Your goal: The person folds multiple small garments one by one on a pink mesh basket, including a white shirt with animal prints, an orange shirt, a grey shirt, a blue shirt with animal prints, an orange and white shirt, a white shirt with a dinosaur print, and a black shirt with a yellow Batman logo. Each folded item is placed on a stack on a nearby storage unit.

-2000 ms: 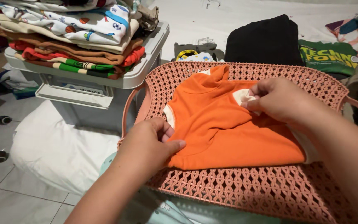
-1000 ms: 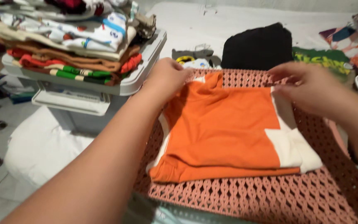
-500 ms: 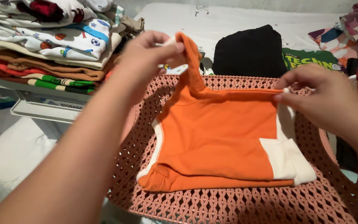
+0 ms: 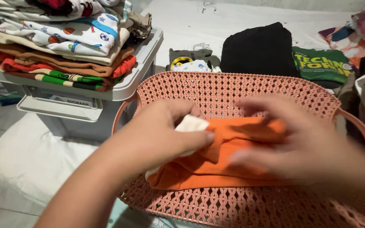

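An orange garment (image 4: pixel 224 156) with cream trim lies folded in half on an upturned pink lattice basket (image 4: pixel 233 88). My left hand (image 4: pixel 165 131) pinches the cream edge of the garment at its left end. My right hand (image 4: pixel 292 139), blurred by motion, presses flat on the garment's right side, fingers spread.
A grey storage box (image 4: pixel 119 90) at the left carries a tall stack of folded clothes (image 4: pixel 60 40). Behind the basket on a white sheet lie a black folded garment (image 4: pixel 258 46), a green printed shirt (image 4: pixel 322 63) and small items. More clothes sit at the right edge. A white pillow (image 4: pixel 43 160) rests on the tiled floor.
Both hands lifted the garment's far edge and brought it toward me, folding the garment in half. My right hand now lies flat on it.
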